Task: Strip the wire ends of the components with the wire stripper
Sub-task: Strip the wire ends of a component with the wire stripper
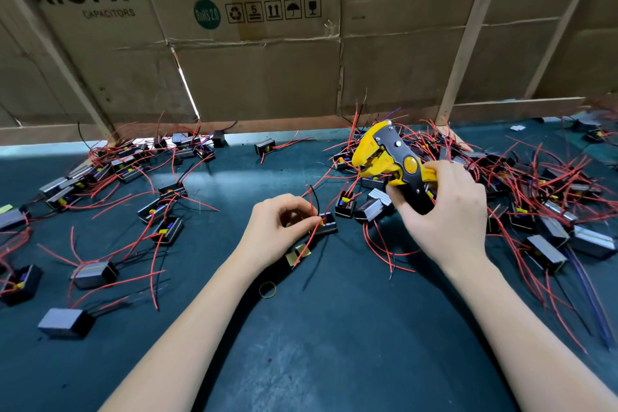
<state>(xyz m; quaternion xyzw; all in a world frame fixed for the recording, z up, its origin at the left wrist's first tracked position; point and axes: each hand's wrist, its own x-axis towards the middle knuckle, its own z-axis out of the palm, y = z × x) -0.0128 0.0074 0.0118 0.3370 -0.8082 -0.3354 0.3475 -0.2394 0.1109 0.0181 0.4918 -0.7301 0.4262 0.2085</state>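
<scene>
My right hand (444, 211) grips the handles of a yellow and black wire stripper (389, 160), held above the table with its jaws pointing left. My left hand (277, 227) pinches the red wire (309, 239) of a small black component (327, 224) lying on the dark mat at the centre. A black wire rises from the same component beside the red one. The stripper's jaws are up and to the right of that component, apart from its wires.
Several black components with red wires lie in a spread at the left (110, 170) and in a dense pile at the right (541, 197). A cardboard wall (261, 70) closes the back of the table. A yellow rubber band (267, 289) lies between my forearms.
</scene>
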